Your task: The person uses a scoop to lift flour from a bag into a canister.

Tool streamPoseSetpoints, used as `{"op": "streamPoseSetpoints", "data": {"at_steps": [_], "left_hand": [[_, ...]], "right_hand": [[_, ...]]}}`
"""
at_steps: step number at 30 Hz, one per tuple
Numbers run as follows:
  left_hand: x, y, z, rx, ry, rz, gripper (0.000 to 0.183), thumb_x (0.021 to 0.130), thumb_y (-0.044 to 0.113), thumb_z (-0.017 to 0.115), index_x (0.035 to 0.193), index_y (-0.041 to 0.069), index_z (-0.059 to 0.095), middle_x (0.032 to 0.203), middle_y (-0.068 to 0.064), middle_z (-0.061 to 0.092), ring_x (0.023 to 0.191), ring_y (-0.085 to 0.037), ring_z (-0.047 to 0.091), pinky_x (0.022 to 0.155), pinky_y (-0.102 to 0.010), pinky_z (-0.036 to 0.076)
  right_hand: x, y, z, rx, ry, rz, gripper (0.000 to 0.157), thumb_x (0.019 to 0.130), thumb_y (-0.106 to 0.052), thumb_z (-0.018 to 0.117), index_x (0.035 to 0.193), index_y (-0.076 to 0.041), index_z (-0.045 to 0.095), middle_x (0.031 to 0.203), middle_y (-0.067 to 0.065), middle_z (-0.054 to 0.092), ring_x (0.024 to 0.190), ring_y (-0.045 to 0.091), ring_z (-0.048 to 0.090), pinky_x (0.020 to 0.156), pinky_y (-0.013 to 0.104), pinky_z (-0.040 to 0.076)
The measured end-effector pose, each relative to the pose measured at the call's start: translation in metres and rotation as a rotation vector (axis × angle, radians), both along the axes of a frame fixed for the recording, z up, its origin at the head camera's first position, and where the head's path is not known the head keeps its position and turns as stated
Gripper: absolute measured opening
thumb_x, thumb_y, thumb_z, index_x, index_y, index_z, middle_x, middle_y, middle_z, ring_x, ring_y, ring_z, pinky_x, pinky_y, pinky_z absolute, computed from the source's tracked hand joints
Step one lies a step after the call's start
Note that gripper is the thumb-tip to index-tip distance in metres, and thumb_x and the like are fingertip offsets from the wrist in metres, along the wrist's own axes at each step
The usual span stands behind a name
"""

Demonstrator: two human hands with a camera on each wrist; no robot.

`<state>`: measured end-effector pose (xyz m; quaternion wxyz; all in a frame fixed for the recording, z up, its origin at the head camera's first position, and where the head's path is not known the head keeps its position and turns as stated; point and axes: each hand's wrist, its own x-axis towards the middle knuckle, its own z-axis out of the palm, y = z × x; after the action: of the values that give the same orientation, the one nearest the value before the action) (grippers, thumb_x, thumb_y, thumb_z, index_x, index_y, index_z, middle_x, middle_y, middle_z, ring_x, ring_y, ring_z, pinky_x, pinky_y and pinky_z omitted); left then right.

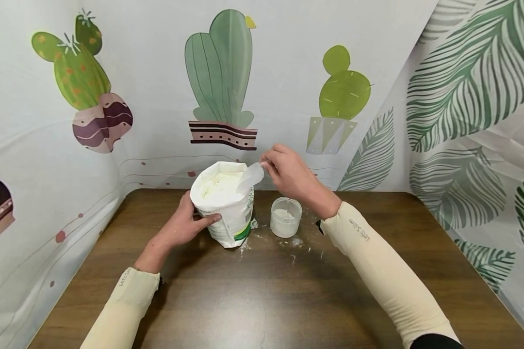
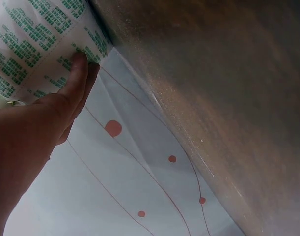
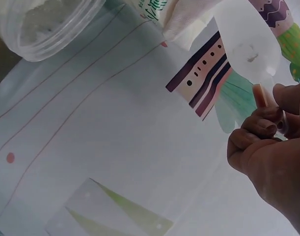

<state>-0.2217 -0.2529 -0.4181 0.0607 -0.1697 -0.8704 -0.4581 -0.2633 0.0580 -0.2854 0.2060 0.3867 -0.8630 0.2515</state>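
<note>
A white bag point(image 1: 229, 220) of pale powder point(image 1: 218, 186) stands open-topped on the table. My left hand point(image 1: 185, 225) grips its left side, thumb across the front and fingers around the back; green print covers the bag in the left wrist view. Between thumb and fingertips, my right hand point(image 1: 288, 169) pinches the handle of a translucent white scoop point(image 1: 252, 175). The scoop tilts over the bag's right rim, its lower end overlapping the opening. In the right wrist view a little residue shows on the scoop point(image 3: 248, 44). Beneath my right forearm stands a clear jar point(image 1: 284, 226) partly filled with white powder.
Spilled white powder point(image 1: 244, 248) lies on the brown wooden table point(image 1: 227, 300) around the bag and jar. Behind the table's far edge hangs a white cloth point(image 1: 157, 97) printed with cacti, and leaf-patterned cloth point(image 1: 471, 97) covers the right side.
</note>
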Motion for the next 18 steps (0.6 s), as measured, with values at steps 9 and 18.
{"op": "streamPoseSetpoints", "data": {"at_steps": [9, 18], "left_hand": [[0.001, 0.000, 0.000, 0.003, -0.017, 0.001, 0.099, 0.094, 0.029, 0.085, 0.165, 0.008, 0.019, 0.159, -0.022, 0.026, 0.147, -0.035, 0.025, 0.119, -0.060, 0.029], [-0.001, 0.001, 0.000, 0.010, 0.002, -0.024, 0.099, 0.093, 0.026, 0.086, 0.165, 0.008, 0.021, 0.158, -0.021, 0.027, 0.146, -0.033, 0.025, 0.119, -0.059, 0.031]], "right_hand": [[-0.005, -0.008, 0.002, 0.050, 0.015, 0.035, 0.016, 0.105, -0.004, 0.063, 0.108, 0.006, 0.075, 0.095, 0.015, 0.066, 0.088, 0.029, 0.058, 0.082, 0.041, 0.051], [-0.007, -0.017, 0.002, 0.096, -0.004, 0.040, 0.018, 0.105, -0.003, 0.061, 0.111, 0.006, 0.075, 0.096, 0.016, 0.065, 0.090, 0.029, 0.059, 0.083, 0.039, 0.053]]}}
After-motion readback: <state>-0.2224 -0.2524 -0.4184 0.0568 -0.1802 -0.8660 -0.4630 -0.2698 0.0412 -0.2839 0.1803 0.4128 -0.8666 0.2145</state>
